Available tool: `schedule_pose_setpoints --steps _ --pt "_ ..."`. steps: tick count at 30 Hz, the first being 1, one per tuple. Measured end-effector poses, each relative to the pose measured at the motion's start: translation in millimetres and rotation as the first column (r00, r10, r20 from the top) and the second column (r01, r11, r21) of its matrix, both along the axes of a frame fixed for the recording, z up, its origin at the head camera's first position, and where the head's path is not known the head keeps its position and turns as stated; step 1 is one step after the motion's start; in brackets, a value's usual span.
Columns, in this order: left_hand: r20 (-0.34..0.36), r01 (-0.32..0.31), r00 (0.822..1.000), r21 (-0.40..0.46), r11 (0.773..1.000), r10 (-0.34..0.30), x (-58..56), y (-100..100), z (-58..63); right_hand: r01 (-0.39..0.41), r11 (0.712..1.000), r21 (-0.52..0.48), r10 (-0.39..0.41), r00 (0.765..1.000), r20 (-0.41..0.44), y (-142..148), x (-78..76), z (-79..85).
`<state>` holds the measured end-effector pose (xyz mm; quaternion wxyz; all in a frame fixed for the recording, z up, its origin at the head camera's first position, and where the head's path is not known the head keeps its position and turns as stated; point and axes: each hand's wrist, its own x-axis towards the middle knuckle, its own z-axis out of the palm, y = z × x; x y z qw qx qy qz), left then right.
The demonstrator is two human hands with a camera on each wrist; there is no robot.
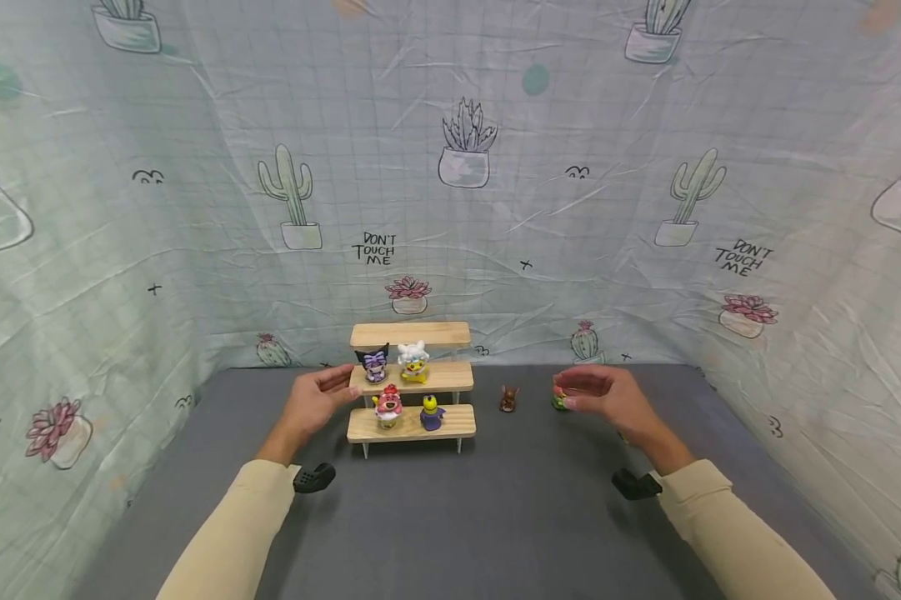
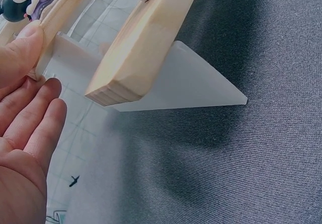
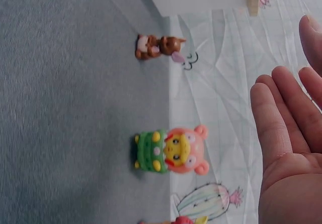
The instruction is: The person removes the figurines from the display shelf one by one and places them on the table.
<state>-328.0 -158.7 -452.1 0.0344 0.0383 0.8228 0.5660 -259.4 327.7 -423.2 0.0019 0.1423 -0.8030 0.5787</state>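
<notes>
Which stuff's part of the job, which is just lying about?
Likely the job:
wooden stand, left hand at its middle tier
green-and-pink figurine, right hand near
brown figurine; red figurine, partly seen
four figurines on stand

Just around:
printed backdrop
grey tabletop

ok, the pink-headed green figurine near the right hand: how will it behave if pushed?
The figurine looks like smooth moulded plastic, so probably stiff and perhaps slightly slippery. Small next to the right hand, it's likely light. Its bulky head on a short body could make it tip if pushed high.
</notes>
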Motion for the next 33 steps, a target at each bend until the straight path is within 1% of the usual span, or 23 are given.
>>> schedule_pose_setpoints --steps 10,15,17,21,23,27,30,33 --pt "0.005 -0.008 1.0 0.001 1.0 0.008 -0.5 2 0.0 -0.022 1.0 -0.009 0.022 1.0 -0.02 -19 -1.6 1.0" --pt "0.016 -0.017 1.0 -0.002 1.0 0.017 -1.0 3 -1.8 -0.04 0.999 -0.015 0.04 0.999 -0.002 -30 -3.1 2.3" --pt "0.008 -0.018 1.0 0.002 1.0 0.018 -1.4 2 -1.7 -0.038 0.999 -0.016 0.038 0.999 0.006 -34 -4.3 2.7" --pt "-0.001 -0.021 1.0 0.005 1.0 0.021 -1.4 1 -0.9 -0.042 0.999 -0.02 0.042 0.999 -0.003 -43 -6.9 2.9" --pt "0.007 -0.024 1.0 0.0 1.0 0.024 -1.3 1 -1.0 -0.053 0.998 -0.023 0.053 0.999 -0.009 -47 -7.9 2.5" --pt "0.017 -0.013 1.0 0.0 1.0 0.013 -1.9 2 -1.8 -0.057 0.998 -0.033 0.057 0.998 0.001 -55 -9.7 0.5" --pt "0.009 -0.006 1.0 0.0 1.0 0.006 -2.2 2 -2.8 -0.061 0.997 -0.04 0.061 0.998 0.006 -61 -11.4 0.7" --pt "0.011 -0.014 1.0 0.002 1.0 0.014 -2.3 2 -3.5 -0.062 0.998 -0.028 0.062 0.998 0.011 -68 -13.0 2.3"
